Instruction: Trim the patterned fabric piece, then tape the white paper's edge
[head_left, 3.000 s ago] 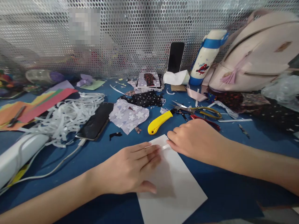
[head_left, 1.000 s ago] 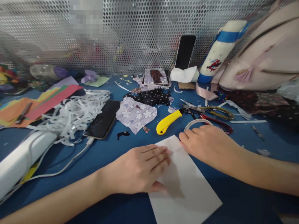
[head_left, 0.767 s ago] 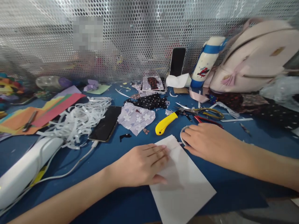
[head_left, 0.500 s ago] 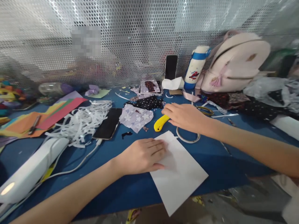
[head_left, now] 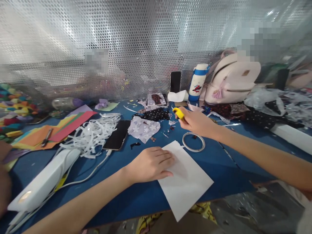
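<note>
My left hand [head_left: 152, 165] lies flat on the left part of a white sheet of paper [head_left: 186, 187], fingers stretched out. The sheet sits at an angle, one corner past the table's front edge. Raised beyond the paper, my right hand [head_left: 193, 122] is closed around a yellow utility knife [head_left: 179, 113]. Its handle end sticks out of the fist; any blade is hidden. Below that hand, beside the sheet's far corner, rests a thin, pale ring [head_left: 194, 142] that looks like a narrow tape roll. A lilac flowered fabric scrap [head_left: 143, 129] lies left of it.
A black phone [head_left: 117, 135] on a white cable, shredded paper strips [head_left: 97, 130] and a white power strip [head_left: 44, 180] are at left, near coloured paper [head_left: 70, 126]. Behind stand a bottle [head_left: 198, 83] and a pale backpack [head_left: 234, 78]. Another person's arm [head_left: 5, 182] shows at the left edge.
My right hand has lifted the yellow utility knife off the table, and its handle now points up and away. The pale ring is uncovered. My left hand stays on the paper; the view has shifted slightly.
</note>
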{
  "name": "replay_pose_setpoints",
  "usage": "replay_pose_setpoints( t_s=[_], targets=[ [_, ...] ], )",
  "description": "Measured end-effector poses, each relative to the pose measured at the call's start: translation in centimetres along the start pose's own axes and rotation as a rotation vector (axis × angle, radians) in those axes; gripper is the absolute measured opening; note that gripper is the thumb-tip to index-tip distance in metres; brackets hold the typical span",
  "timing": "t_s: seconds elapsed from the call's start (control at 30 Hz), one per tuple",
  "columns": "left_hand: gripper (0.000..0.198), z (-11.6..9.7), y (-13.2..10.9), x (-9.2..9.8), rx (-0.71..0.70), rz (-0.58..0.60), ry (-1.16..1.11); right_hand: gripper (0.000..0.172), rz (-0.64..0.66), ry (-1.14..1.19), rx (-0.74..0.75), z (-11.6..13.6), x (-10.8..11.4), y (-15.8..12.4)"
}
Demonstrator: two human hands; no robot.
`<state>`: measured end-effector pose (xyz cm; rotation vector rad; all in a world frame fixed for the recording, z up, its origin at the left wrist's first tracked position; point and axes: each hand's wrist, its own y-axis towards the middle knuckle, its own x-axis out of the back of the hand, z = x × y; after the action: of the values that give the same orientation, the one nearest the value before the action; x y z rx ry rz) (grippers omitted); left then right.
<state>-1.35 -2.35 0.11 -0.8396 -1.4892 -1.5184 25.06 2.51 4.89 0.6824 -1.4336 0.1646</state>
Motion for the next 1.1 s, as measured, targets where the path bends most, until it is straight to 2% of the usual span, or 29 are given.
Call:
replay_pose_setpoints(
  t_s=[0.1,0.2,0.3,0.37,0.5,0.73,0.93,1.1],
  targets=[
    [0.050,-0.1,0.4,0.0,0.020,0.048,0.026,0.023,-0.063,0.400,-0.022,-0.6,-0.3,-1.9],
    [0.054,-0.2,1.0,0.0,0.033,0.112,0.048,0.032,-0.190,0.830,-0.084,-0.3,-1.7,-3.8],
    [0.055,-0.1,1.5,-0.1,0.038,0.141,0.048,0.026,-0.298,1.116,-0.168,0.4,-3.3,-5.1],
    [0.054,0.2,1.9,-0.2,0.038,0.145,0.051,0.022,-0.324,1.230,-0.198,0.6,-4.0,-5.5],
    [0.053,0.7,2.5,-0.7,0.031,0.139,0.062,0.016,-0.354,1.250,-0.242,0.6,-4.0,-5.9],
    [0.060,0.6,2.6,-1.3,0.103,0.156,-0.010,0.010,-0.360,1.283,-0.167,0.6,-3.5,-7.4],
    [0.063,0.7,2.2,-1.3,0.134,0.168,-0.101,0.004,-0.247,1.084,-0.059,0.8,-2.9,-8.2],
    [0.064,0.8,2.2,-1.6,0.130,0.128,-0.110,0.009,-0.299,0.984,0.021,1.5,-1.9,-7.6]
  ],
)
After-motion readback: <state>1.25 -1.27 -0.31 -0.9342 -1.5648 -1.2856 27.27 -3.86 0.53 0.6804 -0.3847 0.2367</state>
